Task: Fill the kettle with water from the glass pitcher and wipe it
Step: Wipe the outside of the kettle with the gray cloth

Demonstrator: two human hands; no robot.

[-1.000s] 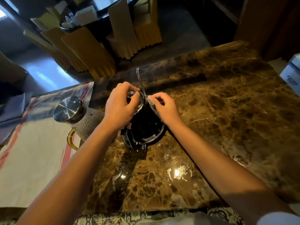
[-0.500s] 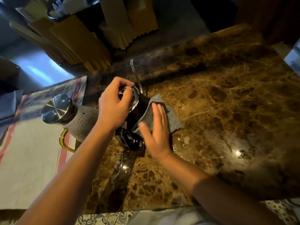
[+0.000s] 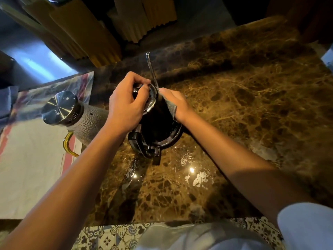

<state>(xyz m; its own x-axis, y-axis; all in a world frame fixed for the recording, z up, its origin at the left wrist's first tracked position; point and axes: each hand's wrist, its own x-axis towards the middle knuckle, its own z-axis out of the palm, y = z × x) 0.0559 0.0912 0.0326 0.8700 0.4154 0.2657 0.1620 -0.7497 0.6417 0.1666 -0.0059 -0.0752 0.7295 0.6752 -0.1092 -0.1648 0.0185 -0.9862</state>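
Much bare polished brown marble counter [image 3: 252, 98] lies open to the right of the black electric kettle [image 3: 158, 129], which stands near the counter's middle with its thin curved spout [image 3: 151, 69] pointing away; just left stands a hammered glass pitcher with steel lid and gold handle [image 3: 79, 120] on a red-striped white cloth [image 3: 30, 168]. Left hand [image 3: 126, 107] pinches the kettle's shiny lid; right hand [image 3: 176, 105] presses a grey rag [image 3: 171, 107] against the kettle's right side
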